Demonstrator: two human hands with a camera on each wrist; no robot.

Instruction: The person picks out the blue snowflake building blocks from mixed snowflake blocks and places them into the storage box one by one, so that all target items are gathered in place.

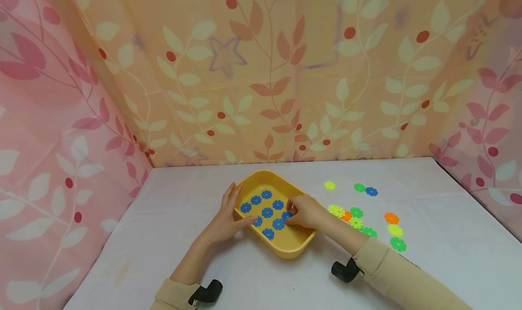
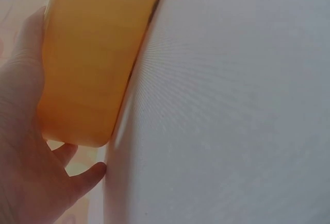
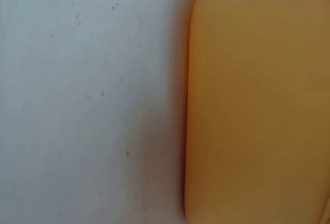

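A yellow plastic basin stands at mid-table, with several blue snowflake-shaped building discs laid in rows on its floor. My right hand reaches over the right rim, thumb and fingertips pinching a blue disc low inside, partly hidden by the fingers. My left hand lies at the basin's left corner, its thumb over the near rim and its fingers extended along the left end. The left wrist view shows that hand beside the basin's outer wall. In the right wrist view the basin wall fills the right side; no fingers show.
Right of the basin lie loose discs: yellow, green, orange, and a blue one by a green one. Several overlap in a cluster near the right forearm. Patterned curtains border the white table behind and at the sides.
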